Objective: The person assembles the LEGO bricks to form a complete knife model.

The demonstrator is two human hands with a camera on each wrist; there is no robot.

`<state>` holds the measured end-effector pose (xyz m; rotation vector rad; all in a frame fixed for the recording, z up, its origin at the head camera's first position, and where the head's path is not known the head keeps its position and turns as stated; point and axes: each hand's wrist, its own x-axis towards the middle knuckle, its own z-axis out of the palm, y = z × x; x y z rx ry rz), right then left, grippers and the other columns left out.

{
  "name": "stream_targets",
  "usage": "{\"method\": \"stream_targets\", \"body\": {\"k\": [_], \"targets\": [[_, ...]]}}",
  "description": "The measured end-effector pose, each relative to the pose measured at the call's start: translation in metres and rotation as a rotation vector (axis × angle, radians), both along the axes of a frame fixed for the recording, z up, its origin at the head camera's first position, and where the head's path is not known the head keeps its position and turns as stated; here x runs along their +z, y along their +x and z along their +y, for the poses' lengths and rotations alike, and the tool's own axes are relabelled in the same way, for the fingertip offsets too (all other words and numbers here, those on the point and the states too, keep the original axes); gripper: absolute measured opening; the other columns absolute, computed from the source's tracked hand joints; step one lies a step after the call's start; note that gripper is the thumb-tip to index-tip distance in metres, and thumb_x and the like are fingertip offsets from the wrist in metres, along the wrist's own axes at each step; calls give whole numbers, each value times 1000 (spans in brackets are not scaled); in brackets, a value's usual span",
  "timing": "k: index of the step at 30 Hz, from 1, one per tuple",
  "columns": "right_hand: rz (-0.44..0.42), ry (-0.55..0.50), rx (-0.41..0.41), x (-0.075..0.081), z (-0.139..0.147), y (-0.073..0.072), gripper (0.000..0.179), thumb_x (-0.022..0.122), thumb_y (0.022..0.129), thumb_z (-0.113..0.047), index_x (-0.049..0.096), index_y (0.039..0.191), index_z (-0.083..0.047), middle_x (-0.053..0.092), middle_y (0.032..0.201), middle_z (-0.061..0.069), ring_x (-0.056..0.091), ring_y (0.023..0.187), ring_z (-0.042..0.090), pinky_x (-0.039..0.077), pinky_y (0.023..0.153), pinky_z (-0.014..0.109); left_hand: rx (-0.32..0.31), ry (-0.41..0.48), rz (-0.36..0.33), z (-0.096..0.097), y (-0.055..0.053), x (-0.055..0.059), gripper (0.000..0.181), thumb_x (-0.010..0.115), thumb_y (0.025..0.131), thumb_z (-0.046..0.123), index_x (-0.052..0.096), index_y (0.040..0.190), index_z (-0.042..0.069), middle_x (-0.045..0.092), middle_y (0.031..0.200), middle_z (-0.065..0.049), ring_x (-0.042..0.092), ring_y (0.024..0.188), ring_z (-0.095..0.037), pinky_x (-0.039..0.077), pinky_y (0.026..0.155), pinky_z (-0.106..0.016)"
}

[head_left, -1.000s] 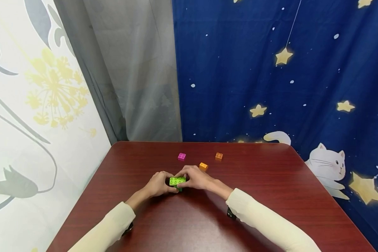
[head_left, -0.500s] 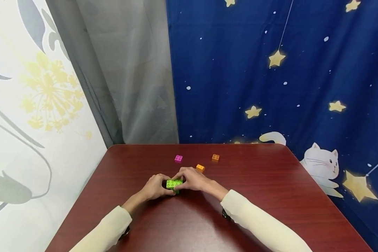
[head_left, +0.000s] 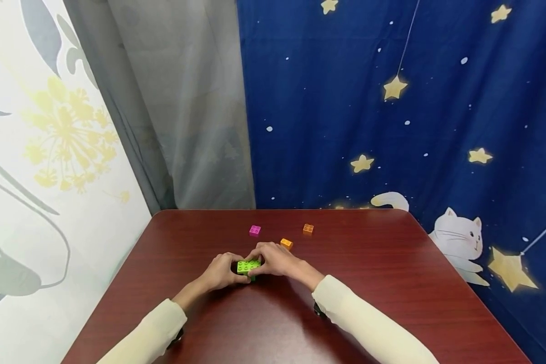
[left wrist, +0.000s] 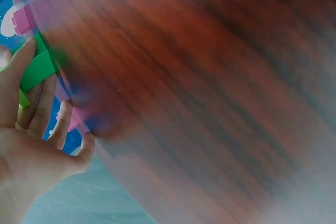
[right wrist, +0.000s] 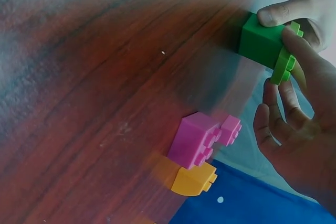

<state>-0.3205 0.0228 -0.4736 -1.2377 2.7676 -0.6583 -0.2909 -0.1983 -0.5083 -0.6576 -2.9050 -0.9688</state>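
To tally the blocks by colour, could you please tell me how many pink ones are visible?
2: the near pink block by the yellow-orange block, and the far pink block farther back; more may be hidden.

A blue curtain (head_left: 318,116) is hanging behind the brown table (head_left: 382,283), showing yellow stars (head_left: 395,88) and a white cat (head_left: 457,235). A gray curtain (head_left: 205,126) is hanging next to it. A pink block (head_left: 255,230), an orange block (head_left: 308,229) and a yellow block (head_left: 286,243) are sitting apart on the table.
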Motion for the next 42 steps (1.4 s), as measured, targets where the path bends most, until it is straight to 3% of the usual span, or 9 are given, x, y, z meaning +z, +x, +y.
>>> {"method": "stream_targets", "body": {"k": [7,20,29,37,42], "targets": [[1,-40,1,-5,2,3,37,84,88,-43,78,121,-26,63,95,-11,67,88,12,48,65,16,-26,-4,-16,-2,1,3,40,93,79,34,77,111,17,73,100,8,61,85,-9,52,75,-31],[3,-131,30,-20,5,4,37,84,89,-41,78,122,-26,68,102,-10,67,92,14,48,74,16,-3,-13,-32,0,3,2,37,94,77,32,78,107,16,72,95,8,61,80,-11,51,72,-31],[16,-128,33,-14,11,3,40,81,91,-42,74,126,-23,67,106,-5,67,93,14,50,76,18,11,-9,5,2,1,0,38,95,76,34,78,106,17,72,93,9,60,78,-8,51,70,-30],[20,-116,-10,-11,28,-1,38,77,94,-44,75,125,-21,69,110,-5,63,95,7,51,83,23,45,-23,5,3,1,0,44,96,72,37,79,106,15,72,95,7,61,81,-11,52,73,-34],[12,-115,-39,-8,42,-6,40,75,95,-44,75,127,-20,70,110,-5,63,98,10,51,85,27,55,-27,-4,4,0,0,46,97,72,38,78,107,14,71,94,6,60,80,-11,53,75,-35]]}}
